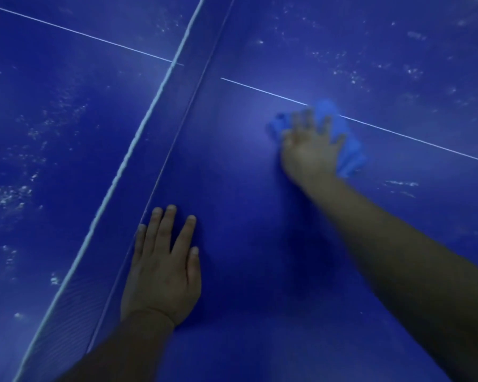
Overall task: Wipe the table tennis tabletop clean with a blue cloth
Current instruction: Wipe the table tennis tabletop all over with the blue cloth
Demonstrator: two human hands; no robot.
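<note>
**Right hand on blue cloth, left hand flat on worktop**

Head view: blue table tennis worktop [246,216] fills the frame. The net [138,150], white-edged on top, runs diagonally from lower left to upper middle. A thin white centre line [398,132] crosses the worktop on both sides of the net.

Right hand [311,146], motion-blurred, rests on the blue cloth [348,153], fingers [307,117] spread wide and pressing it down onto the worktop. The cloth is bunched, sits right on the white line, and pokes out beyond the hand at the left and right.

Left hand [162,271] lies palm-down on the worktop just beside the net's base, fingers straight and slightly apart, holding nothing.

Whitish dust specks [11,194] scatter across the far-left half and the upper right [353,75]. The patch between the 2 hands looks smooth and dark.
</note>
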